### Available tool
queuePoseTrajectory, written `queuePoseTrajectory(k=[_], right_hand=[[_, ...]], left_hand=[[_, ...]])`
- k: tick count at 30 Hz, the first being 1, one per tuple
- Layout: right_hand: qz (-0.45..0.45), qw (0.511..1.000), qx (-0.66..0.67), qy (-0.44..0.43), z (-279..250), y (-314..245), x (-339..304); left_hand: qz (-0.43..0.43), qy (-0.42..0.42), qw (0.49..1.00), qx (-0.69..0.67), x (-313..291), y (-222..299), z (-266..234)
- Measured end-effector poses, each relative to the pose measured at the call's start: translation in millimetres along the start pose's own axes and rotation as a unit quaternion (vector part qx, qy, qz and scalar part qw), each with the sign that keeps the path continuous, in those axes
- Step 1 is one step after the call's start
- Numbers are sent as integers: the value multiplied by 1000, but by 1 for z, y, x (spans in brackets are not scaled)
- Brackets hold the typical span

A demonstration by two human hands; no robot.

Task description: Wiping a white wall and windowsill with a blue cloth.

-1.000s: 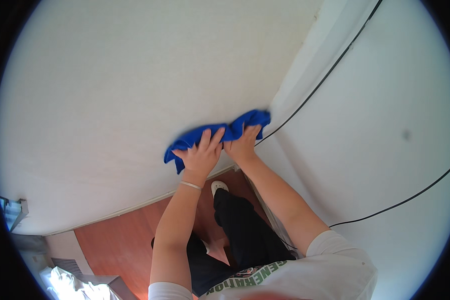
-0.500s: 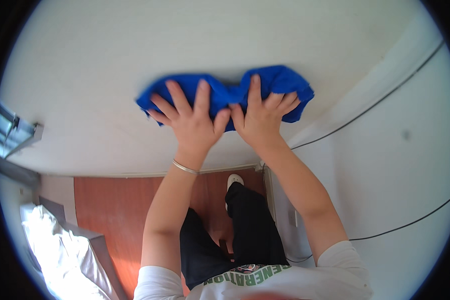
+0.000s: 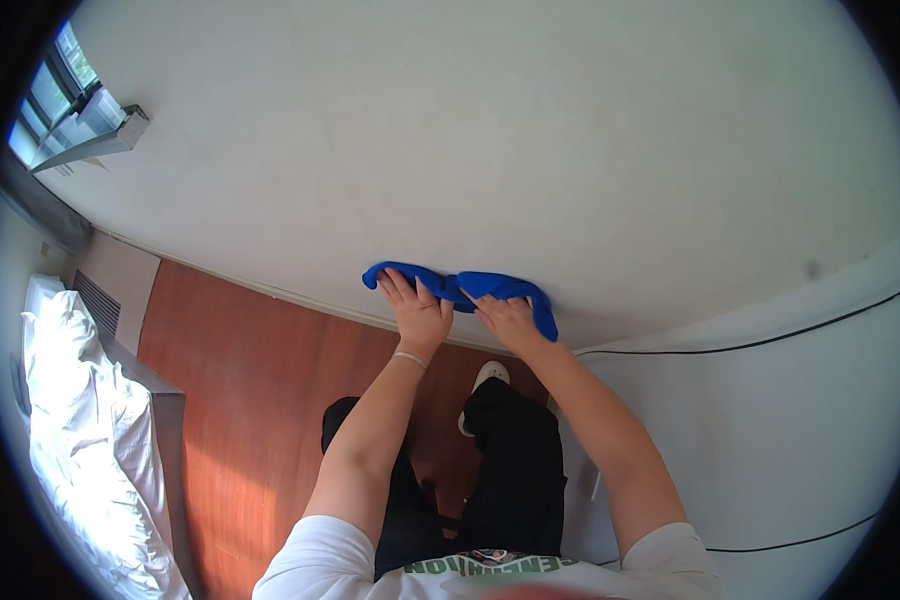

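Observation:
A blue cloth (image 3: 505, 286) lies bunched and folded against the pale wall, low down near the floor. My left hand (image 3: 422, 318) presses flat on its left half, fingers stretched upward over the fabric. On the right half rests my right hand (image 3: 508, 318), with its fingers laid out and partly covered by the cloth's folds. The thumbs are near each other at the middle of the cloth. Both arms reach down and forward, and a thin bracelet (image 3: 410, 357) circles my left wrist.
The pale wall (image 3: 530, 130) fills the upper view. Black cables (image 3: 750, 348) run along the white surface at right. Reddish-brown floor (image 3: 240, 350) lies below, with my white shoe (image 3: 490, 374). White bedding (image 3: 85, 430) is at left, beneath a window with a metal-edged ledge (image 3: 120, 132).
Both hands have slid the blue cloth down the wall toward the floor. The view has shifted too: the window ledge and bedding sit differently, and more wall shows above the hands.

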State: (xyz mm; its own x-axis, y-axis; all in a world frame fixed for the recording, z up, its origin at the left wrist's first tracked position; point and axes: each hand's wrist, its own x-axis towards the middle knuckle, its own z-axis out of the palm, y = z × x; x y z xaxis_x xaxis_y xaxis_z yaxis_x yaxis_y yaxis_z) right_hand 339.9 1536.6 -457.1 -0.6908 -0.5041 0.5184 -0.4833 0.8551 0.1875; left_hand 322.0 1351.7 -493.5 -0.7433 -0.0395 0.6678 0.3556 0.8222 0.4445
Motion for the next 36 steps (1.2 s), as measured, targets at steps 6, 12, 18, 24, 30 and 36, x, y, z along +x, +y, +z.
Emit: queuePoseTrajectory(k=[6, 12, 18, 24, 30, 36], right_hand=[[31, 985, -25, 168, -118, -23, 114], [54, 951, -6, 304, -156, -61, 219], [-105, 969, -102, 197, -64, -117, 214], [-159, 985, -51, 54, 9, -153, 184], [10, 988, -87, 125, -46, -187, 255], [9, 963, -173, 205, -58, -235, 337]], left_hand=[[-25, 159, 983, -88, 110, 32, -81], [-13, 244, 969, -31, 213, 17, -172], [-106, 271, 956, -30, 137, -88, -124], [-280, 88, 948, -122, 41, -155, -78], [-133, 236, 955, -125, 159, -155, -169], [-59, 280, 958, 29, 236, -199, -251]])
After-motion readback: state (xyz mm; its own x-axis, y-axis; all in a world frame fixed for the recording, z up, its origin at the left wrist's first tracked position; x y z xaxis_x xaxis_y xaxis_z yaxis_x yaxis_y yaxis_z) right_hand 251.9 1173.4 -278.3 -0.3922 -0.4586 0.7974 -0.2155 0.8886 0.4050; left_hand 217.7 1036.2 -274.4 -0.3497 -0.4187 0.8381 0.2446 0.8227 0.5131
